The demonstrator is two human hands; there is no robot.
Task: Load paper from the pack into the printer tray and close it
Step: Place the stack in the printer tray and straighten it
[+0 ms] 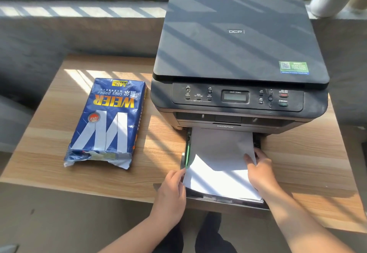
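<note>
Left hand [172, 185] pinching, right hand [260, 170] gripping white paper [220, 157] over pulled-out tray [224, 200] at printer [238, 58] six o'clock; torn blue pack [107, 121] on table [49, 133], nine o'clock.

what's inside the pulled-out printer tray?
A white paper stack fills the printer tray. Left hand holds its near-left corner, right hand its right edge. A green guide shows on the left. The tray floor is covered.

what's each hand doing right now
Left hand: fingers pinching the paper stack's left edge.
Right hand: fingers gripping the stack's right edge over the tray.
</note>
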